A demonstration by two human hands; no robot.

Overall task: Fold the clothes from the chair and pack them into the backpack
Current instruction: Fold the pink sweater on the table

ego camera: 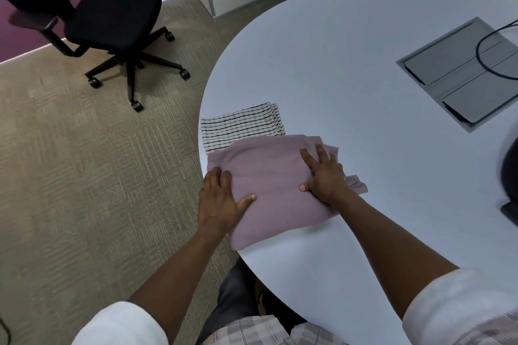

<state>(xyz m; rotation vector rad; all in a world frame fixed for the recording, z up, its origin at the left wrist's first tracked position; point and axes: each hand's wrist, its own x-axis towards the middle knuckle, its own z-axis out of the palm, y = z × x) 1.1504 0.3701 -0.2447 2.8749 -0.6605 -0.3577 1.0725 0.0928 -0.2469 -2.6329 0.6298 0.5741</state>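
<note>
While flat on the mauve garment (pixel 269 176), left hand (pixel 221 199), right hand (pixel 325 173), fingers straight.

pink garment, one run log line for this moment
stage: folding | pink garment: folded on table | left hand, right hand: pressing flat | checked cloth: folded beside

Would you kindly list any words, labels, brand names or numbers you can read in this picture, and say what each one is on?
None: no readable text shows anywhere.
The pink folded garment, the checked folded cloth, the office chair and the grey cable hatch in the table carry no visible lettering.
</note>
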